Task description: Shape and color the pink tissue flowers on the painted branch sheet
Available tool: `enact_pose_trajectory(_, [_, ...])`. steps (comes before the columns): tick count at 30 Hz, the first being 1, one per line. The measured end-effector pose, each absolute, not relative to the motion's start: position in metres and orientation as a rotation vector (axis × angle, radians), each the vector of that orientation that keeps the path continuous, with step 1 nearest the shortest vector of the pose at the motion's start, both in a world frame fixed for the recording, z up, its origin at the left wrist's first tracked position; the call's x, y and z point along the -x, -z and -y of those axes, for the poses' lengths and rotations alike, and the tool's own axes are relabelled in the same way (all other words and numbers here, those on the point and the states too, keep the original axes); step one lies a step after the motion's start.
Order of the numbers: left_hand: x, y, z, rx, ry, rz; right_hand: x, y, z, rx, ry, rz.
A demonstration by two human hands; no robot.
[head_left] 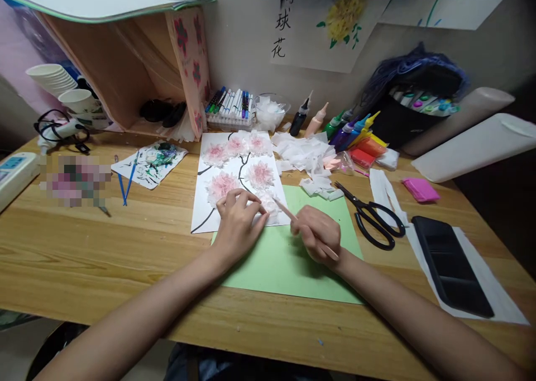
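Your left hand (238, 216) has no closed grip: its curled fingers press down on the lower edge of the white sheet (209, 199) with pink tissue flowers, which lies mid-tabletop and overlaps the green paper (288, 263). Your right hand (317, 234) pinches a thin stick (285, 209) tightly like a pen, tip at the lowest flower just beside your left fingers. Further right, black scissors (372, 218) lie shut on the wooden tabletop (104, 247).
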State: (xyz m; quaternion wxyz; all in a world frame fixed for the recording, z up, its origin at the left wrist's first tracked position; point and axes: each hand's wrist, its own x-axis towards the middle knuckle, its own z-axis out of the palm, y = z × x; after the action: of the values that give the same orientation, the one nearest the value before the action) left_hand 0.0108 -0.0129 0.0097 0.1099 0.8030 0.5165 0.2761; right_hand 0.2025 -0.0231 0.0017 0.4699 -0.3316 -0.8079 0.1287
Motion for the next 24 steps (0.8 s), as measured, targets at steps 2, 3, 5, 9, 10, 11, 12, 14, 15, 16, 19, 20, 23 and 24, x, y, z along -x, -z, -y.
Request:
enact_pose_trajectory(2, [-0.011, -0.010, 0.011, -2.387, -0.808, -1.538, -0.206, -0.001, 0.025, 0.669, -0.240, 2.076])
enact_pose_trajectory(3, [-0.011, -0.009, 0.010, -2.397, -0.803, -1.544, -0.207, 0.000, 0.026, 0.641, -0.229, 2.124])
enact_pose_trajectory(5, [-0.012, -0.009, 0.009, -2.408, -0.795, -1.554, -0.208, 0.001, 0.026, 0.660, -0.239, 2.195])
enact_pose_trajectory(9, [-0.013, -0.007, 0.008, -2.417, -0.789, -1.562, -0.206, 0.004, 0.023, 0.744, -0.292, 2.241])
enact_pose_trajectory(10, [-0.014, -0.007, 0.007, -2.419, -0.788, -1.558, -0.206, 0.004, 0.022, 0.760, -0.301, 2.242])
enact_pose_trajectory(11, [-0.014, -0.007, 0.007, -2.419, -0.786, -1.557, -0.205, 0.004, 0.021, 0.770, -0.305, 2.240])
enact_pose_trajectory(12, [-0.014, -0.007, 0.007, -2.418, -0.784, -1.559, -0.205, 0.004, 0.020, 0.772, -0.301, 2.238])
enact_pose_trajectory(14, [-0.013, -0.009, 0.007, -2.415, -0.782, -1.574, -0.204, 0.004, 0.019, 0.763, -0.274, 2.232])
enact_pose_trajectory(15, [-0.012, -0.010, 0.006, -2.415, -0.782, -1.588, -0.204, 0.003, 0.019, 0.763, -0.265, 2.225])
enact_pose_trajectory(16, [-0.011, -0.011, 0.006, -2.414, -0.784, -1.608, -0.203, 0.003, 0.019, 0.771, -0.267, 2.213])
enact_pose_trajectory(19, [-0.005, -0.013, 0.005, -2.413, -0.790, -1.685, -0.201, 0.003, 0.020, 0.835, -0.363, 2.113])
enact_pose_trajectory(20, [-0.002, -0.013, 0.004, -2.418, -0.779, -1.706, -0.200, 0.003, 0.020, 0.871, -0.417, 2.058])
enact_pose_trajectory(23, [0.003, -0.010, 0.003, -2.471, -0.693, -1.716, -0.197, 0.004, 0.019, 1.034, -0.634, 1.837])
enact_pose_trajectory(24, [0.004, -0.009, 0.002, -2.494, -0.664, -1.711, -0.195, 0.004, 0.018, 1.103, -0.727, 1.738])
